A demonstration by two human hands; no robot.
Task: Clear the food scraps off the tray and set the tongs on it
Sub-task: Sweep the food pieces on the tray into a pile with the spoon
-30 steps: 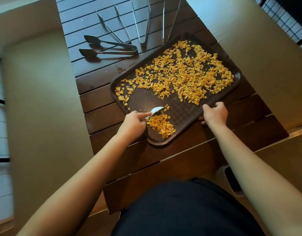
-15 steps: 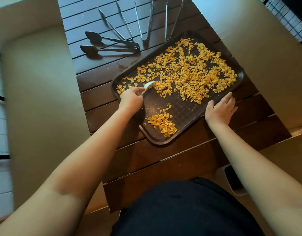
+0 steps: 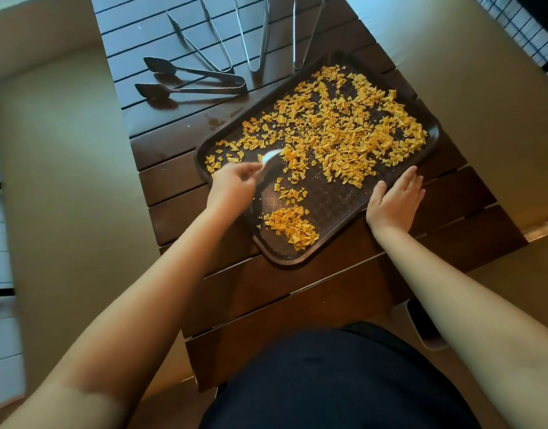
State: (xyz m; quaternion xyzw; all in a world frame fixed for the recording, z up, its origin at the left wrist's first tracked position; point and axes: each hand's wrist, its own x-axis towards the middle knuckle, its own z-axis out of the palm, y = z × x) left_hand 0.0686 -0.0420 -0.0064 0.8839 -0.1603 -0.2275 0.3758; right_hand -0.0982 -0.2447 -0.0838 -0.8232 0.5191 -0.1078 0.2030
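Fingers (image 3: 410,182) of the right hand (image 3: 393,201) are lying straight on the dark brown plastic tray (image 3: 344,209). The left hand (image 3: 232,187) is gripping a blurred white spoon (image 3: 271,156) among orange food scraps (image 3: 337,131).

white scraper (image 3: 271,156) motion-blurred, three tongs (image 3: 256,32) cut off by top edge, tray (image 3: 353,224) rim partly under hands

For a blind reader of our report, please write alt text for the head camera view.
A person's left hand holds a white spoon among orange food scraps on a dark tray, with the right hand flat on its edge. Four metal tongs lie on the slatted table beyond.
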